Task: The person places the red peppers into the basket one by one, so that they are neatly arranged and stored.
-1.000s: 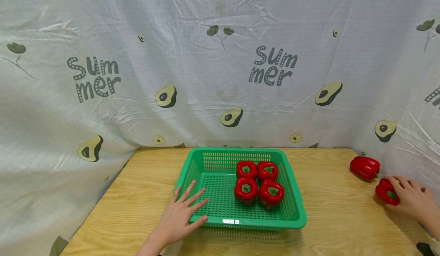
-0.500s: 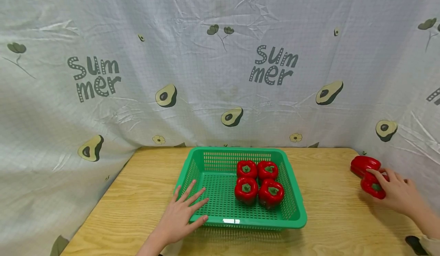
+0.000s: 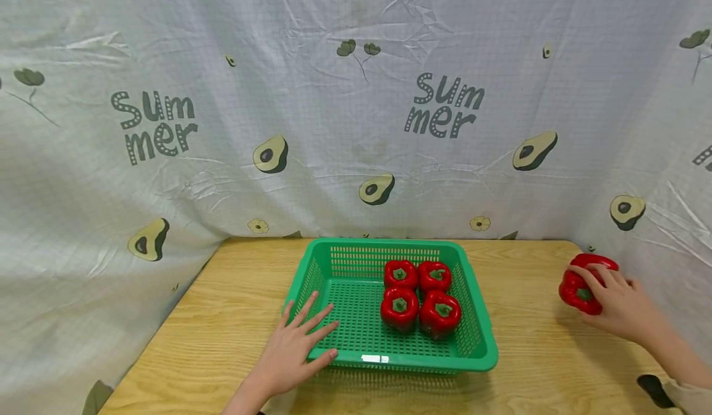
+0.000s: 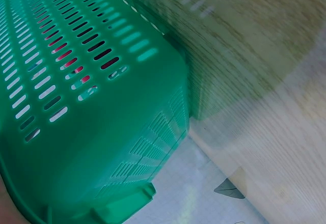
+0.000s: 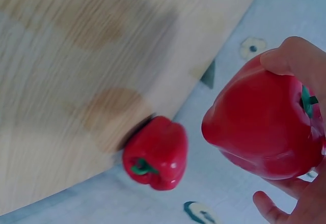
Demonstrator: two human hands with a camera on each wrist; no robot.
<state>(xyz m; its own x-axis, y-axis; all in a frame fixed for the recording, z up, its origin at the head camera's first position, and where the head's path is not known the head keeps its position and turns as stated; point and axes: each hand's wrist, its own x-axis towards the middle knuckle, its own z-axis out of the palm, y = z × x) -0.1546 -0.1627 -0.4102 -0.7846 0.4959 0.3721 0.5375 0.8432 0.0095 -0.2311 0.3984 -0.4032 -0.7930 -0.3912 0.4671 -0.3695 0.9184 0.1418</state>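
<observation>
My right hand (image 3: 625,310) grips a red bell pepper (image 3: 573,292) at the table's right side. In the right wrist view the fingers and thumb wrap this held pepper (image 5: 260,117) near its green stem, above the tabletop. Another red bell pepper (image 5: 158,155) lies on its side near the table's back right corner, partly hidden behind the held one in the head view. My left hand (image 3: 289,347) rests with spread fingers on the front left corner of a green plastic basket (image 3: 434,363). Several red bell peppers (image 3: 399,310) stand stem up in the basket's right half.
The wooden table (image 3: 528,341) runs back to a white printed curtain (image 3: 334,106), which also hangs along both sides. A dark object (image 3: 655,391) shows by the right sleeve. The basket's slotted wall (image 4: 91,127) fills much of the left wrist view.
My right hand has lifted the bell pepper and carried it leftward and slightly back, now overlapping the lying pepper in the head view. The left hand and basket have stayed put.
</observation>
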